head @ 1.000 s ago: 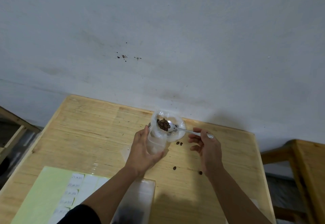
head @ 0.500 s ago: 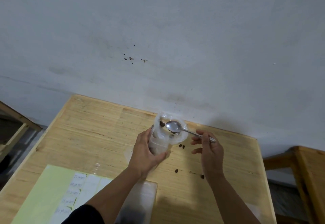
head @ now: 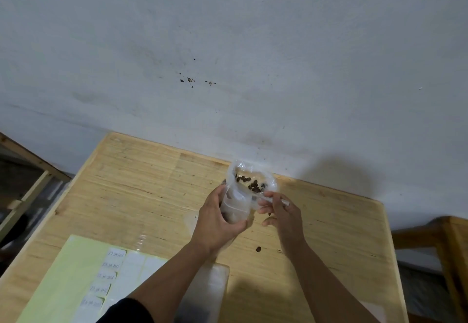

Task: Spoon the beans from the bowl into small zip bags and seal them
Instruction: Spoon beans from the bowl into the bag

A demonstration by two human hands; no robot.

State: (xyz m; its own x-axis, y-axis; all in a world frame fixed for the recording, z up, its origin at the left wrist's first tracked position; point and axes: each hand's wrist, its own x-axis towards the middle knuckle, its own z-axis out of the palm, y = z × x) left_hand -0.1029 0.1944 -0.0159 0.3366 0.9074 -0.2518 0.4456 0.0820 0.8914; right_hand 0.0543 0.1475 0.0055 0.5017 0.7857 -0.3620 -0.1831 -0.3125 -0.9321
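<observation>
My left hand (head: pixel 217 218) grips a small clear zip bag (head: pixel 236 207) upright above the wooden table (head: pixel 141 183). Right behind it, at the table's far edge, stands a clear plastic bowl (head: pixel 271 183) with dark beans (head: pixel 250 183) in it. My right hand (head: pixel 281 212) pinches the metal spoon (head: pixel 283 202) by its handle. The spoon's front end lies at the bag's mouth and is mostly hidden by plastic. Whether beans are inside the bag is hard to tell.
A loose bean (head: pixel 258 249) lies on the table near my right forearm. A green sheet with white labels (head: pixel 76 279) and a stack of clear bags (head: pixel 210 287) lie at the near edge. Another wooden table (head: pixel 450 244) stands to the right.
The spoon held a heap of beans over the bag, then showed empty. My right hand has since moved left and lower, close against the bag. My left hand kept its hold.
</observation>
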